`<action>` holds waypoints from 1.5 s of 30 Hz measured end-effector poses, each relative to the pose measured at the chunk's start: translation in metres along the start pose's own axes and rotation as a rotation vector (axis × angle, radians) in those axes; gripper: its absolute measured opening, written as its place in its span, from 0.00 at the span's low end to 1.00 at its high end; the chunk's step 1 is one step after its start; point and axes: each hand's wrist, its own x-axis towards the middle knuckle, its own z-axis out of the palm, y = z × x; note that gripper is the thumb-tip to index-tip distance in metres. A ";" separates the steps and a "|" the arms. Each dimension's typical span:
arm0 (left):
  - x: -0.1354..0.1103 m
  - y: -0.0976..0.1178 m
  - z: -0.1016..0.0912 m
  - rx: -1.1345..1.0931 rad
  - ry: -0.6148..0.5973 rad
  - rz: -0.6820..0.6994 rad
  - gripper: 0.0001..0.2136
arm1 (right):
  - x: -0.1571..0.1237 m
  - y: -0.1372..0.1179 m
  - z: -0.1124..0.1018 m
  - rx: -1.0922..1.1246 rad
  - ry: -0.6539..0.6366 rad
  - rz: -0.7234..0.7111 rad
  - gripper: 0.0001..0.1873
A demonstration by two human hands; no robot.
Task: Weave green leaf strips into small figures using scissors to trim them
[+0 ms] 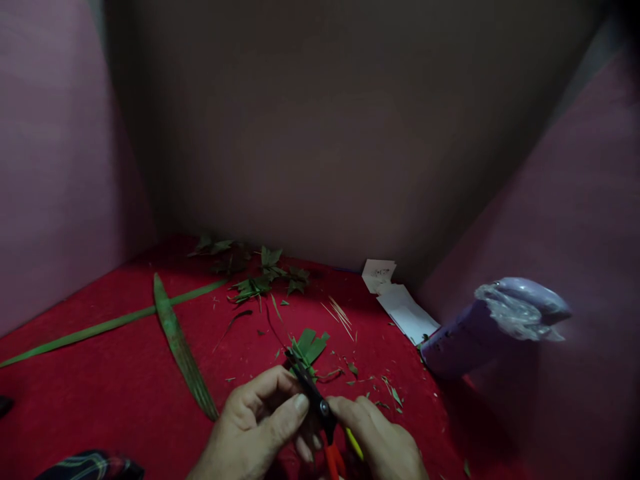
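My right hand [377, 437] is wrapped round a pair of scissors [324, 407] with dark blades and red and yellow handles. The blades point up and to the left, past the fingertips of my left hand [260, 420]. Thumb and fingers of that hand are pinched together beside the blades; whatever lies between them is hidden. Just beyond the blade tips is a bunch of cut green leaf strips [309, 345]. I cannot tell whether the blades touch it.
Red cloth [125, 373] covers the surface. Long green leaf blades [177, 340] cross on the left, with lobed leaves [270, 263] behind. Thin sticks [341, 315], leaf scraps [393, 392], white cards [407, 313] and a purple container with clear plastic [465, 337] lie rightward. Walls enclose the space.
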 end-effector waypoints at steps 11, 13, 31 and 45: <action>0.000 0.002 0.003 -0.071 0.099 -0.036 0.07 | 0.012 -0.004 -0.011 0.286 0.035 0.133 0.21; 0.000 0.005 0.002 -0.042 0.112 -0.042 0.07 | 0.010 -0.003 -0.011 0.252 0.003 0.148 0.21; 0.001 0.002 -0.001 0.066 0.113 0.015 0.09 | -0.001 0.007 0.003 -0.077 0.085 -0.037 0.24; -0.005 0.001 0.004 -0.067 0.125 -0.024 0.09 | -0.007 0.003 0.006 -0.156 0.054 -0.026 0.23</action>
